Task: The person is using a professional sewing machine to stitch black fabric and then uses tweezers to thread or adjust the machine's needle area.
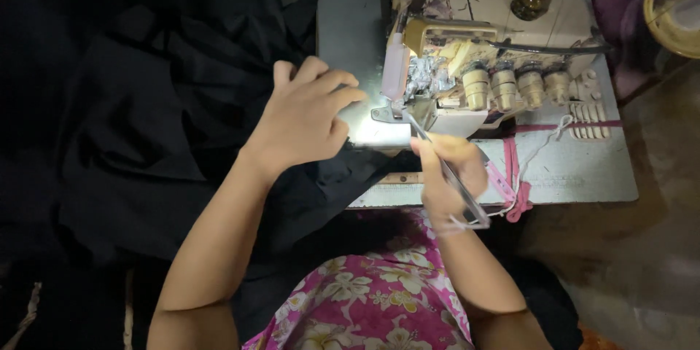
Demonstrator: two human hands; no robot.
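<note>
Black fabric (138,131) fills the left half of the view, heaped and draped over the table edge and down past the lap. Grey sewing table (583,175) under it, with a beige overlock machine (503,44) on top, four tension dials in a row along its front, crumpled foil wrapped near the needle area. Pink ribbon or cord (514,182) hangs off the table front just right of the right hand.

Left hand (302,120) lies palm down on the fabric just left of the presser foot, fingers bent and spread, pressing rather than gripping; fingertips near the lit throat plate. Right hand (448,175) is closed round metal tweezers (445,168), tips pointing up-left into the foot and looper zone; the tips look to touch the machine, exact contact too small to tell. A loop of thread or band sits at that wrist.

Judgement: the fine work at the foot goes best with the left hand holding the cloth flat and still, tweezer tips kept steady and low, fingers clear of the needle.
</note>
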